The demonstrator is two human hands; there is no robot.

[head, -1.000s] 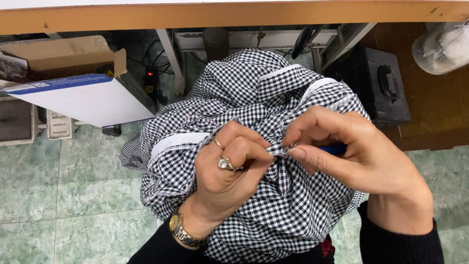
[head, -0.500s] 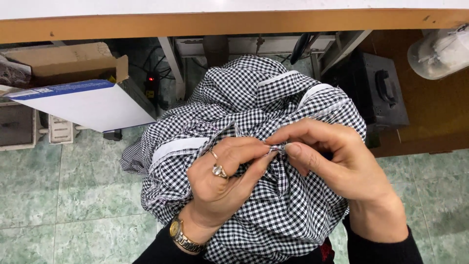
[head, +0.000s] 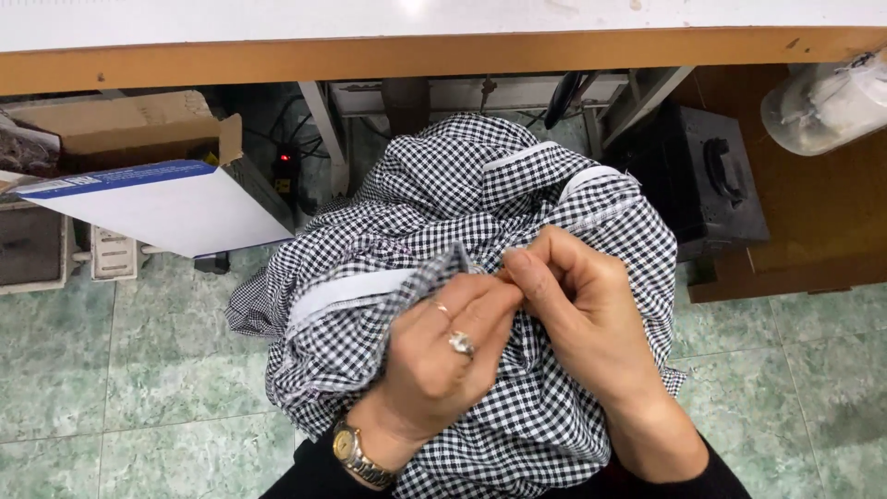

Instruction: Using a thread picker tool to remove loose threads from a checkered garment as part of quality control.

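Black-and-white gingham cloth fills the middle of the head view: a bunched checked garment [head: 480, 212] lies heaped on the person's lap, below the wooden table edge [head: 443, 54]. The left hand [head: 443, 365], wearing a ring and a gold wristwatch [head: 356, 453], curls its fingers round a fold of the fabric and pinches it near a white band [head: 346, 291] sewn into the cloth. The right hand [head: 587, 319] meets it from the other side, fingertips closed on the same small spot of fabric, the two hands touching. To the left an open cardboard box [head: 139, 139] with a white and blue flap stands on the green tiled floor [head: 139, 388]; a black case [head: 702, 185] sits at the right.
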